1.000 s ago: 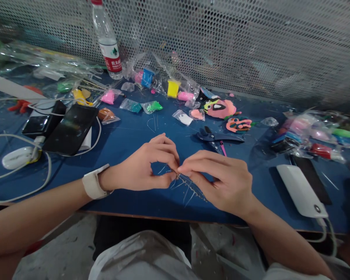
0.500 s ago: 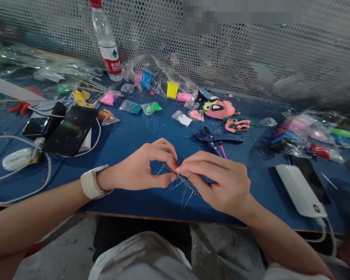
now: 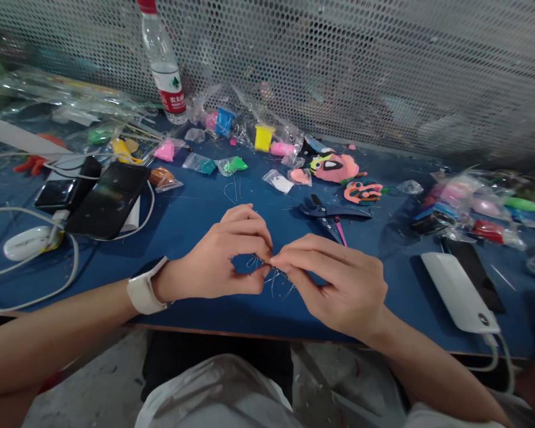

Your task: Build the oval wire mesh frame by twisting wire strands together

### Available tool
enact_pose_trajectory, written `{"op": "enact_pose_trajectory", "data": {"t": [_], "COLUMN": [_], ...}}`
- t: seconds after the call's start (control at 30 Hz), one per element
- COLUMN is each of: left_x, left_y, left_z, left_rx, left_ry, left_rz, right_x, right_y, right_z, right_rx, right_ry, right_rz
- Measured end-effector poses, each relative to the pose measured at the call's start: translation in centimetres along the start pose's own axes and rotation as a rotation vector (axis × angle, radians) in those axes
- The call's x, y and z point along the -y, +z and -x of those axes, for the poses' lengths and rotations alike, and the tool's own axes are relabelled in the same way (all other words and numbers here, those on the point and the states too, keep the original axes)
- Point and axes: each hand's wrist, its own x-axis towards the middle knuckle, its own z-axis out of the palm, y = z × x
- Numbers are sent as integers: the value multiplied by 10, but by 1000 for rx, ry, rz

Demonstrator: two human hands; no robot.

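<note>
1. Head view, the fingers: the left hand (image 3: 227, 254) pinches with bent thumb and forefinger; the right hand (image 3: 339, 274) brings thumb and forefinger tips right beside them. Both pinches grip one thin dark strand (image 3: 278, 273) of wire-like or twisted material; which, I cannot tell.
2. The strand sits between the two sets of fingertips, above the matte blue tabletop (image 3: 232, 320), mostly hidden by them. Fine pale thread-like filaments (image 3: 273, 288) stick out below the fingertips, and a thin loop shows inside the left pinch.
3. Handling, as a judgement: it looks very light, bendable yet springy, with little surface to grip. The filaments probably snag or kink easily, so the best hold is fingertip-fine, on the dark core close to where both pinches meet.
4. Edges: the table's brown front edge (image 3: 249, 334) runs below the fingers, on the wearer's side, near the wrists. Beyond the right knuckles lie navy-blue metal cutters with a pink strip (image 3: 334, 211), the closest obstacle.
5. Room: ahead of the left fingers, blue surface stretches toward small clear bags of coloured clay (image 3: 232, 164), with a curved pale filament on it. Well right of the right fingers rests a white rounded power bank (image 3: 459, 291); well left of the left fingers, a black glossy phone (image 3: 109, 199).
</note>
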Motion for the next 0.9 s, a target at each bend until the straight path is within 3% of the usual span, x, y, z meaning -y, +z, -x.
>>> {"op": "enact_pose_trajectory", "data": {"t": [0.17, 0.47, 0.9], "left_x": [2, 4, 0], "left_y": [-1, -2, 2], "left_z": [1, -3, -2], "left_rx": [22, 49, -13], "left_ry": [24, -56, -11], "left_rz": [56, 299, 143], "right_x": [4, -4, 5], "right_y": [-2, 0, 0], "right_z": [0, 1, -1], "right_rx": [5, -2, -26], "right_ry": [13, -44, -14], "right_rz": [-34, -41, 22]}}
